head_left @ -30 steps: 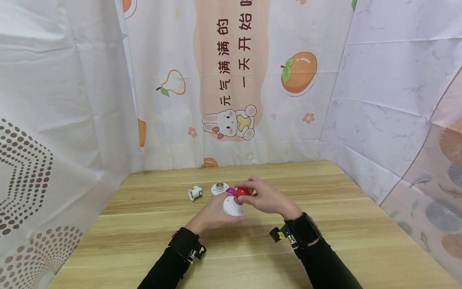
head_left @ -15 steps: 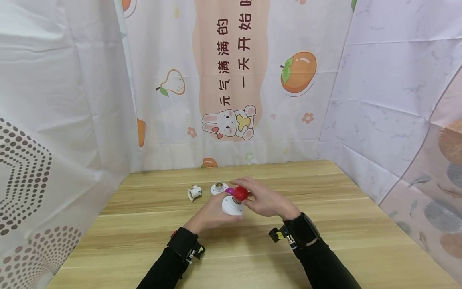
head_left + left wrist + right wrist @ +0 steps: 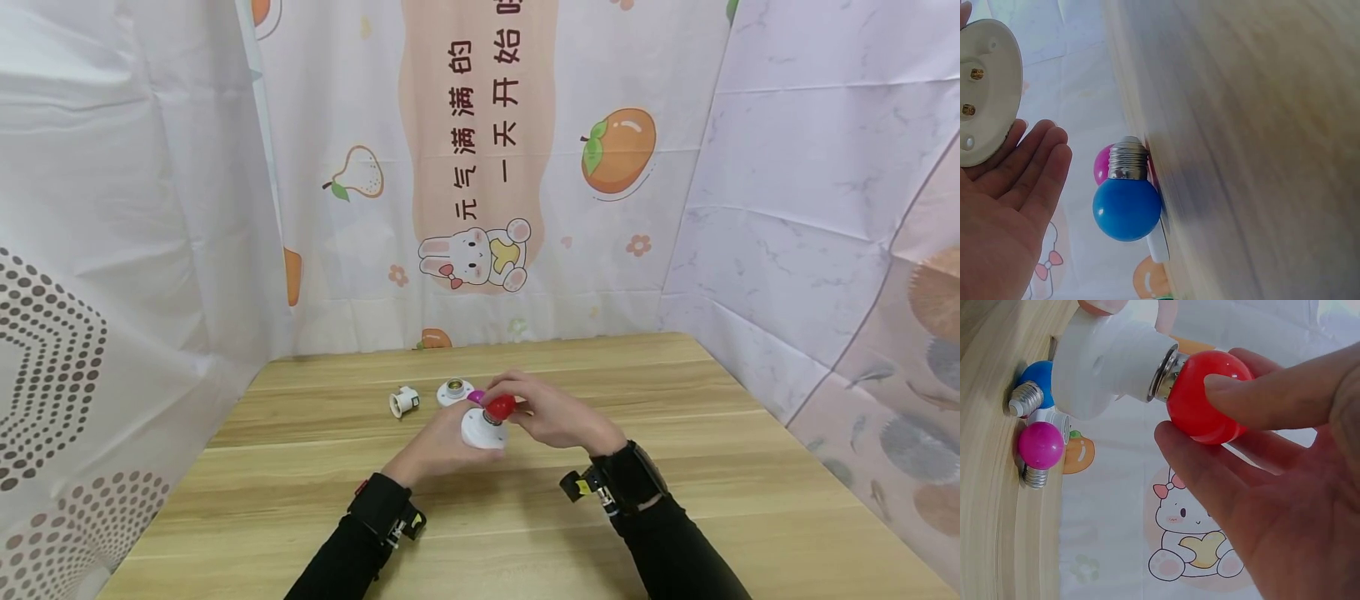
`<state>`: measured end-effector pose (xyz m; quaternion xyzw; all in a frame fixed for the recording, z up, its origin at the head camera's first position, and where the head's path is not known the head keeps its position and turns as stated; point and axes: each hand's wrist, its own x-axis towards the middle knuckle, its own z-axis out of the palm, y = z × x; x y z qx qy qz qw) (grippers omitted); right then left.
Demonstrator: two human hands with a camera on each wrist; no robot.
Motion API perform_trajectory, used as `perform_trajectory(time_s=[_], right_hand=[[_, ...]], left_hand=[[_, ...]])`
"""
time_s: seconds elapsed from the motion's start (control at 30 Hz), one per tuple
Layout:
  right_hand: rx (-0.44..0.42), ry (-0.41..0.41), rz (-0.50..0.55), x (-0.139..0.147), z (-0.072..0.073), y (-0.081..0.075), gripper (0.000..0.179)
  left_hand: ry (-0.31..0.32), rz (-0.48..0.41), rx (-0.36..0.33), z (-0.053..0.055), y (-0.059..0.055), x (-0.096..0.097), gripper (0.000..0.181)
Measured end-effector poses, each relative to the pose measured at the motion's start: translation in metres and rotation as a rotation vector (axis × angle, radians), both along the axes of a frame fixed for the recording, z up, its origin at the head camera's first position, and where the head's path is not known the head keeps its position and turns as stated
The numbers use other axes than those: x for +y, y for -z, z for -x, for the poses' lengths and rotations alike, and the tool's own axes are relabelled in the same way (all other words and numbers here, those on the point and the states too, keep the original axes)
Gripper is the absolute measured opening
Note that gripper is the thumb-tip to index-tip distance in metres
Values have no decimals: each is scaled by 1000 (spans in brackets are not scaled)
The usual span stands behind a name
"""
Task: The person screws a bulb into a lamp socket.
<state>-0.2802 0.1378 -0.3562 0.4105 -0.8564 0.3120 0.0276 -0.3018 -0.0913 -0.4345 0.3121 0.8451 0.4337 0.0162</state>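
Note:
My left hand [image 3: 441,442] grips a white round lamp holder [image 3: 480,429] by its edge, above the table. Its underside, with brass screws, faces the left wrist camera, where the hand's fingers [image 3: 1035,169] lie along the rim. A red light bulb [image 3: 1200,397] sits with its metal screw base partly inside the holder's socket; some of the metal still shows at the mouth. The thumb and fingers of my right hand [image 3: 555,412] pinch the red glass. In the right wrist view the thumb [image 3: 1272,394] presses across the bulb.
Behind the hands, a second white lamp holder [image 3: 446,398] stands on the wooden table [image 3: 675,500], with a white socket piece [image 3: 404,402] left of it. A magenta bulb [image 3: 1041,445] and a blue bulb [image 3: 1127,209] lie on the table nearby. Printed cloth hangs around the table.
My right fingers loosened from the red bulb half a second ago and now close round it again. The left hand and lamp holder have stayed almost in place.

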Motion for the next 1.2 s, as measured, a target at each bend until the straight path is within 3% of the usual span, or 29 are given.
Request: perform_trajectory(time_s=[0.33, 0.63, 1.0, 1.2], right_hand=[[-63, 29, 23, -1, 0, 0, 40], [-133, 106, 32, -4, -2, -1, 39], [-105, 184, 42, -8, -3, 3, 44], [-100, 171, 49, -9, -2, 3, 47]], left_hand=[[10, -4, -17, 0, 1, 0, 69], [18, -4, 16, 2, 2, 0, 70], [16, -10, -4, 2, 2, 0, 66], [14, -1, -4, 1, 0, 0, 64]])
